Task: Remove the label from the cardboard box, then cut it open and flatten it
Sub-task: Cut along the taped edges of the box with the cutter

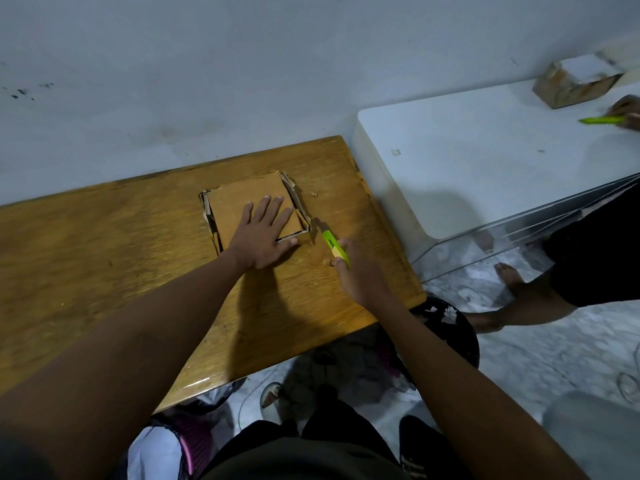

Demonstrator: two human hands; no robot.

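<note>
A brown cardboard box lies pressed flat on the wooden table, with folded flaps showing along its left and right edges. My left hand rests palm-down on its near right part, fingers spread. My right hand is just right of the box and grips a green utility knife. The blade points at the box's near right corner. No label is visible on the upper face.
A white table stands to the right, with another box on it and another person's hand holding a green knife. That person's legs and bare foot are on the floor at right. A black bin and bags sit below the table edge.
</note>
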